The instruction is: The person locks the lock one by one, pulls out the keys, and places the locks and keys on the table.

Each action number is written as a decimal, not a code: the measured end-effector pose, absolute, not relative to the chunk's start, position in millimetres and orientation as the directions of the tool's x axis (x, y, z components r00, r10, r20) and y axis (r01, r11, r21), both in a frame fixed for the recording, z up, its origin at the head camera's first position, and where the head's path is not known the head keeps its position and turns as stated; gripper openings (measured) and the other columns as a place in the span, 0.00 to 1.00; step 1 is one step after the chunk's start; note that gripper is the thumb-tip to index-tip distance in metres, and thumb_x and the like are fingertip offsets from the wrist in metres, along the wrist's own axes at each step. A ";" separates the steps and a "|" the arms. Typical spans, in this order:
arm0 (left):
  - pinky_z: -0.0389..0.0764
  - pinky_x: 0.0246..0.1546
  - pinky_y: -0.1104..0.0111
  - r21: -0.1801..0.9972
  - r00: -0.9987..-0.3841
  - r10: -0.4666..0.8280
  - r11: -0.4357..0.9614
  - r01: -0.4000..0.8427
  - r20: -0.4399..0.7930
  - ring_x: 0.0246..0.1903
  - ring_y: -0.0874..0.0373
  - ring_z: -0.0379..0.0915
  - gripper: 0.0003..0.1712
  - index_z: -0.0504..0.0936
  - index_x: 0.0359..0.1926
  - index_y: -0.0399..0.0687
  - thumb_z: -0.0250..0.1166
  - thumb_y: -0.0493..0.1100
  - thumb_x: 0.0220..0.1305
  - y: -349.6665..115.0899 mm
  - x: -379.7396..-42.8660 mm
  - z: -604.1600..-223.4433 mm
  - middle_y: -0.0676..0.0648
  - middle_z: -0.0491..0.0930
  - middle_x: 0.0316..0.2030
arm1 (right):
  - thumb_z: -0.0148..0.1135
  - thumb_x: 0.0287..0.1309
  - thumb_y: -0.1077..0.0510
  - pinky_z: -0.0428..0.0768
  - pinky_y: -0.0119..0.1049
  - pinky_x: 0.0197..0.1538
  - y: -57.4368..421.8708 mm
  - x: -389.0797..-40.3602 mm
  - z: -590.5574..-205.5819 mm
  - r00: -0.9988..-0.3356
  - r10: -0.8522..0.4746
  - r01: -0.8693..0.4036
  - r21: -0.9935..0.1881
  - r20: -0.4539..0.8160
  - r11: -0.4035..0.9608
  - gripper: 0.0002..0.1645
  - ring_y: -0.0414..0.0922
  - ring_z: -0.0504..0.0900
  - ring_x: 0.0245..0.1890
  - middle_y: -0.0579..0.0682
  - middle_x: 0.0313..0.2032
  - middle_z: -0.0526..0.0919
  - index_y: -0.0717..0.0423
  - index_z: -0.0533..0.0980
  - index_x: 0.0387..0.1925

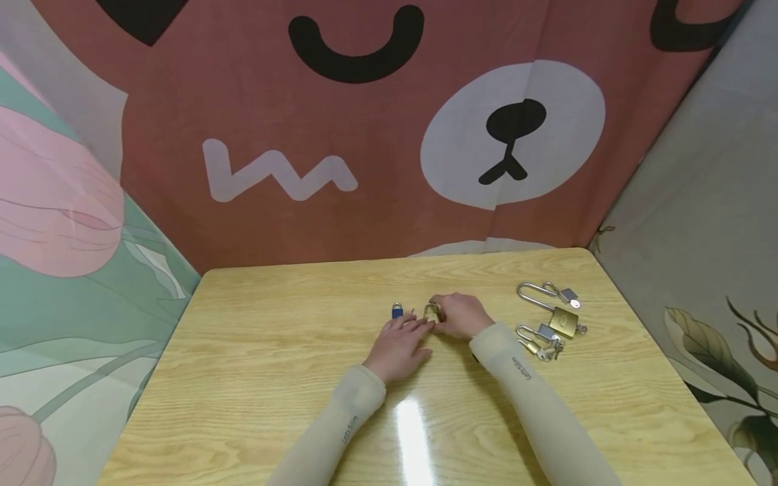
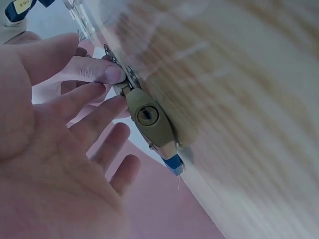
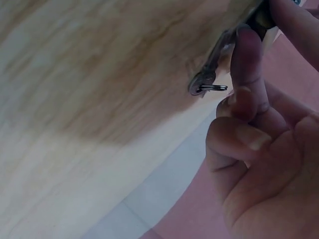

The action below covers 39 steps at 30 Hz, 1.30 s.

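A brass padlock [image 1: 432, 311] stands near the middle of the table. My right hand [image 1: 462, 316] pinches it from the right between thumb and fingers; the other fingers are curled in the right wrist view. From that padlock a ring with small keys [image 3: 204, 82] lies along the tabletop. My left hand [image 1: 398, 347] reaches in from the left, fingers extended and loosely spread. In the left wrist view its fingertips are right at the edge of the padlock [image 2: 152, 122], whose keyhole faces that camera. Just beyond my left fingers is a small blue padlock [image 1: 397, 311].
On the right of the table lie a large brass padlock [image 1: 564, 322] with a long shackle, a small grey padlock [image 1: 568, 295] and a cluster of small padlocks with keys [image 1: 547, 354]. A printed cloth [image 1: 334, 229] hangs behind the far edge.
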<state>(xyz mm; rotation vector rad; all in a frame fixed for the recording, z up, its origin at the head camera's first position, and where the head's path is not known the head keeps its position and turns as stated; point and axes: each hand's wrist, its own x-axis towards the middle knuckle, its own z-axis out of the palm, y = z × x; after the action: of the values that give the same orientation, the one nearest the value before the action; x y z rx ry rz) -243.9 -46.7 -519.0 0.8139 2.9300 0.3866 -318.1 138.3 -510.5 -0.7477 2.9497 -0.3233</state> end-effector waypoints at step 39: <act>0.79 0.56 0.58 0.583 -0.756 0.654 0.601 0.546 0.033 0.54 0.61 0.74 0.31 0.59 0.74 0.62 0.56 0.50 0.73 -57.7 -220.8 -499.8 0.55 0.69 0.68 | 0.78 0.38 0.53 0.75 0.45 0.27 299.8 -233.4 -495.4 -0.966 -0.253 -0.258 -0.224 0.049 0.940 0.12 0.43 0.77 0.27 0.42 0.24 0.83 0.46 0.81 0.27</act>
<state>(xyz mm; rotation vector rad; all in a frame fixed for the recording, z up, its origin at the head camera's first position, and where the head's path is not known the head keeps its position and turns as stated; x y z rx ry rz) -220.8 -57.7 -499.8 1.0009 2.6429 0.8690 -233.4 299.8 -495.4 -0.4101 3.1135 -0.3629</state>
